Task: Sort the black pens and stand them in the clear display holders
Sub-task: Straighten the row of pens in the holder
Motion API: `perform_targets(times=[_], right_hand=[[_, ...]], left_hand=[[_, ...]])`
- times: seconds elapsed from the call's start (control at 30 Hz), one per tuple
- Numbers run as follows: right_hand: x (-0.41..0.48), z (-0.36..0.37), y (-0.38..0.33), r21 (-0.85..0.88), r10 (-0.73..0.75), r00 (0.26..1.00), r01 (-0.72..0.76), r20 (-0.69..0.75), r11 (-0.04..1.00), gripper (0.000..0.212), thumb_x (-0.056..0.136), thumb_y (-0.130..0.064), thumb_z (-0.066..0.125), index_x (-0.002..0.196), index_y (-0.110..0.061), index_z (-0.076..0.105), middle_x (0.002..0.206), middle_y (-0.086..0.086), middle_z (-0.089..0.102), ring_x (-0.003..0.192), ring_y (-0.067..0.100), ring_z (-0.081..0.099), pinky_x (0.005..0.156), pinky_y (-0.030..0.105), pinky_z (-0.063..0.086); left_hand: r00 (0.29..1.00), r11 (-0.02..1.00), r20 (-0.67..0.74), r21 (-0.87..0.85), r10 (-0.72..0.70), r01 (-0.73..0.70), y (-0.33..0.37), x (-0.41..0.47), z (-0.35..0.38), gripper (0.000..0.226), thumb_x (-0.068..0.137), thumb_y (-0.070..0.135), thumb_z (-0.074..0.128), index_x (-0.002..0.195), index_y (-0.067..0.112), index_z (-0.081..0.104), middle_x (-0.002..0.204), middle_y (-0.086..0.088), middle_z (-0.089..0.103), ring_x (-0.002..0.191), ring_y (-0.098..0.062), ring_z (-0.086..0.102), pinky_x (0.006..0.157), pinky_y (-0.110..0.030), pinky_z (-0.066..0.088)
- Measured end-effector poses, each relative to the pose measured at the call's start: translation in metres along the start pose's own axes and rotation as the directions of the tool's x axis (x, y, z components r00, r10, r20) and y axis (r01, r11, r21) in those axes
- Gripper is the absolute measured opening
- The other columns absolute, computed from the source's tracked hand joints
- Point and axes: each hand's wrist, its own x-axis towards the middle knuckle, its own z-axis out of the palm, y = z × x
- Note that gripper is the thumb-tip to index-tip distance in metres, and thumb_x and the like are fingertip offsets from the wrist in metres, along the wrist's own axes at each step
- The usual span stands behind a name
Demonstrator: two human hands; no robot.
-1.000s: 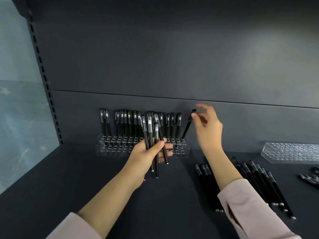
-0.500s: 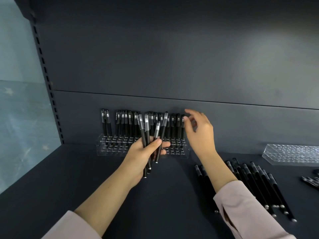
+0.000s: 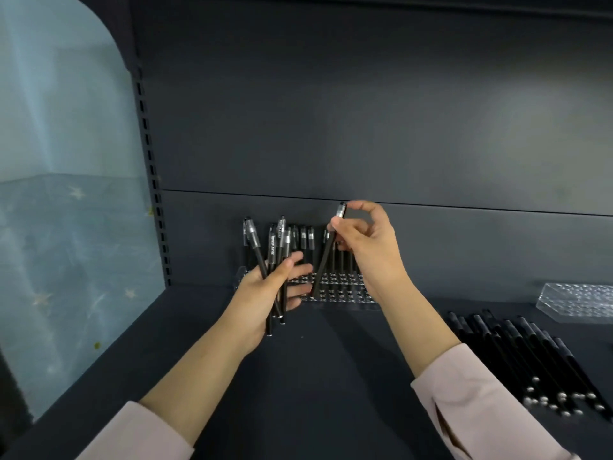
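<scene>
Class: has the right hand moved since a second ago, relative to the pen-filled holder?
Yes: the right hand, pinching a pen, moved left, from beyond the holder's right end to above it.

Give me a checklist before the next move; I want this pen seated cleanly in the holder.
1. Grip: right hand pinches the single pen near its cap: ok.
2. Pen upright for seating: not ok, it leans.
3. Pen's lower end over a free hole in the near holder: cannot tell, the holes are too small to make out.
4. Reserve: left hand grips the spare pens firmly: ok.
5. Second holder at right free for later pens: ok, none visible in it.
</scene>
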Motion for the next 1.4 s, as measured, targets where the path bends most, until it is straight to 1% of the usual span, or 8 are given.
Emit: perform_targets(times=[0.13,0.3,0.5,0.63,0.97,1.07,1.27,1.4], right_hand=[[-0.004,0.035,0.004,-0.092,-0.136,0.981,0.124,-0.138,0.988,0.027,0.091,-0.013,0.064,0.112,-0.024,0.052,0.09,0.009,0.073,0.079,0.017,0.067,0.083,0.033,0.055],[-0.006,0.082,0.022,-0.207,-0.23,0.964,0.2,-0.132,0.958,0.025,0.095,-0.01,0.056,0.115,-0.025,0.051,0.093,0.001,0.068,0.084,0.014,0.066,0.081,0.026,0.053],[-0.004,0.108,0.043,-0.422,-0.291,0.956,0.244,-0.05,0.873,0.028,0.096,-0.01,0.055,0.116,-0.029,0.05,0.094,-0.012,0.061,0.089,0.01,0.064,0.081,0.028,0.054],[-0.002,0.116,0.05,-0.461,-0.281,0.96,0.238,-0.024,0.855,0.029,0.096,-0.011,0.055,0.12,-0.026,0.051,0.095,-0.014,0.061,0.093,0.009,0.063,0.085,0.034,0.056],[0.0,0.123,0.056,-0.539,-0.314,0.947,0.302,0.072,0.786,0.032,0.093,-0.011,0.06,0.12,-0.026,0.055,0.093,-0.014,0.063,0.086,-0.001,0.061,0.077,0.01,0.049],[0.002,0.123,0.063,-0.593,-0.339,0.936,0.329,0.1,0.735,0.03,0.091,-0.011,0.063,0.119,-0.021,0.059,0.093,-0.011,0.065,0.085,0.0,0.062,0.078,0.013,0.05],[0.005,0.118,0.082,-0.725,-0.319,0.92,0.38,0.229,0.574,0.04,0.096,-0.019,0.056,0.136,-0.02,0.053,0.108,0.002,0.057,0.09,0.015,0.057,0.084,0.023,0.049],[0.0,0.113,0.076,-0.669,-0.25,0.953,0.3,0.173,0.68,0.041,0.099,-0.019,0.051,0.139,-0.022,0.049,0.106,0.0,0.054,0.081,0.003,0.052,0.078,0.003,0.038]], left_hand=[[0.999,1.0,-0.05,-0.011,-0.012,0.011,0.006,0.004,-0.05,0.03,0.1,0.034,0.049,0.126,0.027,0.062,0.107,0.001,0.075,0.086,-0.017,0.071,0.085,-0.036,0.055],[0.994,0.999,-0.107,-0.022,-0.032,0.03,0.009,0.011,-0.093,0.028,0.101,0.027,0.049,0.127,0.023,0.058,0.083,0.0,0.075,0.058,-0.008,0.052,0.053,-0.024,0.044],[0.995,0.998,-0.083,-0.053,-0.046,0.042,0.012,0.018,-0.104,0.017,0.104,0.02,0.045,0.115,0.013,0.054,0.098,0.0,0.077,0.068,-0.007,0.056,0.056,-0.021,0.044],[0.994,0.999,-0.109,-0.033,-0.012,0.009,0.007,0.018,-0.105,0.019,0.105,0.02,0.043,0.121,0.013,0.047,0.101,0.002,0.076,0.074,-0.005,0.061,0.06,-0.02,0.047],[0.972,0.992,-0.234,-0.127,-0.021,-0.009,0.007,0.014,-0.103,0.021,0.101,0.025,0.051,0.11,0.012,0.064,0.091,-0.005,0.077,0.063,-0.011,0.065,0.058,-0.025,0.053],[0.973,0.996,-0.23,-0.085,-0.007,-0.012,0.006,0.013,-0.1,0.02,0.1,0.029,0.051,0.109,0.017,0.064,0.09,-0.005,0.076,0.058,-0.01,0.061,0.051,-0.023,0.047],[0.977,0.997,-0.212,-0.075,0.008,-0.024,0.006,0.013,-0.098,0.016,0.102,0.022,0.048,0.11,0.016,0.06,0.093,-0.004,0.076,0.057,-0.008,0.053,0.049,-0.021,0.043],[0.986,0.998,-0.163,-0.048,0.039,-0.047,0.005,0.013,-0.099,0.015,0.103,0.019,0.047,0.111,0.012,0.057,0.095,-0.001,0.077,0.063,-0.008,0.056,0.054,-0.022,0.046]])
